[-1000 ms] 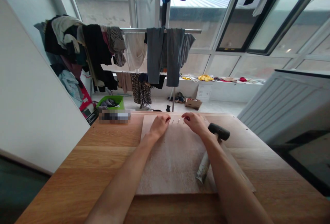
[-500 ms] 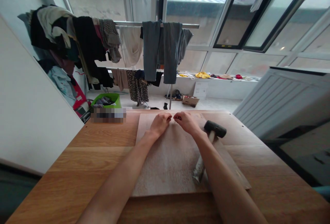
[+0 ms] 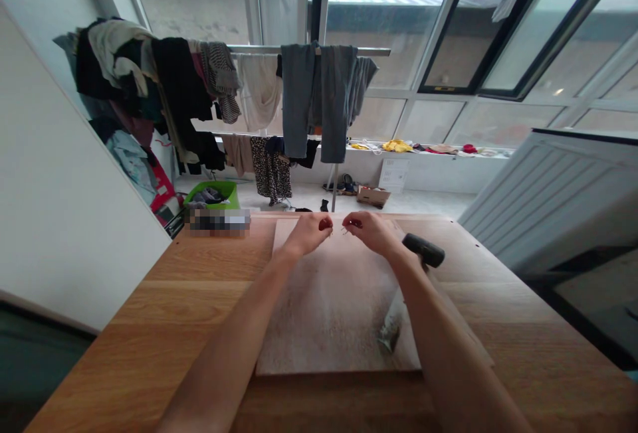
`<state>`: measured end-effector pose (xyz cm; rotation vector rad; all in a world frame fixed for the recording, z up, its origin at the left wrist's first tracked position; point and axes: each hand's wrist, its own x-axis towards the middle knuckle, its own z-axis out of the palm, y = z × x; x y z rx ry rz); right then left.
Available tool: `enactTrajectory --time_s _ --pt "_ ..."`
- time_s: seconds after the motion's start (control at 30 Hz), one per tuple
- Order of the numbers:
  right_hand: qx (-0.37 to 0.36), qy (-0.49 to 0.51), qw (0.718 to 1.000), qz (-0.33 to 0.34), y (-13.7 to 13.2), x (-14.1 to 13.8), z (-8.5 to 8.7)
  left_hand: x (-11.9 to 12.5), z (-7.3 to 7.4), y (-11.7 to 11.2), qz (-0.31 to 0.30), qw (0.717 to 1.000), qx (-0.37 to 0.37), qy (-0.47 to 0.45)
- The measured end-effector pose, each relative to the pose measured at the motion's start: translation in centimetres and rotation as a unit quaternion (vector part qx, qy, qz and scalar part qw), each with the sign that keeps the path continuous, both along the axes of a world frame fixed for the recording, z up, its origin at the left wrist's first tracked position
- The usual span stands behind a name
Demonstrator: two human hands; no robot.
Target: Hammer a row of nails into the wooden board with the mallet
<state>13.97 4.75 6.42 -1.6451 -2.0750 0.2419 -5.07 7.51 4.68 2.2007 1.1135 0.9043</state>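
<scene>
My left hand (image 3: 312,232) and my right hand (image 3: 367,228) are raised near the far edge of a pale wooden board (image 3: 323,313), with a small gap between them. Both have thumb and fingers pinched together. Tiny thin bits show at the fingertips of each, too small to name. Beside my right forearm lies a mallet with a black head (image 3: 423,250). Its worn, whitish handle (image 3: 393,323) slants toward me across the board, and the forearm hides its middle part.
The board rests on a wooden table (image 3: 164,327). A blurred-out item (image 3: 216,222) sits at the table's far left. Beyond are a green basket (image 3: 229,192), a rack of hanging clothes (image 3: 299,101), a cardboard box (image 3: 373,196) and a white ribbed panel (image 3: 538,187) on the right.
My two hands have drawn slightly farther apart, still pinched. My right forearm now covers more of the mallet's handle. The whole view has shifted a little.
</scene>
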Motion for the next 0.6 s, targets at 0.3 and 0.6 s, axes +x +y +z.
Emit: enactTrajectory --time_s 0.3,0.6 --pt "-0.086 -0.016 0.992 0.088 -2.2 -1.4 2.8 -2.6 1.0 -1.2 -0.101 0.991 -0.069 0.046" --pt "-0.074 -0.01 0.989 0.129 -2.2 -2.6 2.1 -2.7 1.4 -1.5 -0.108 0.987 -0.093 0.079"
